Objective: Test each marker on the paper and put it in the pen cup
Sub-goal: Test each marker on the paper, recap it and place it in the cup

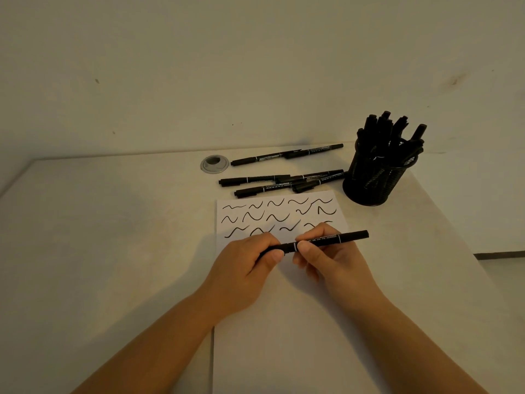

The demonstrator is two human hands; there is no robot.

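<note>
Both hands grip one black marker [318, 242] held level above the paper [272, 308]: the left hand [244, 268] curls its fingers and thumb round the cap end, and the right hand [326, 257] pinches the barrel just beside it, thumb in front and fingers behind. From the right hand's pinch the rest of the barrel juts out to the right, free of any support. Just beyond the grip, the paper carries three rows of black test squiggles [275, 214]. Farther beyond lie loose markers [284, 180] on the table [113, 223], one of them apart near a round metal grommet [214, 164]. Beyond and to the right of the grip stands the black mesh pen cup [375, 177], upright and crowded with markers.
</note>
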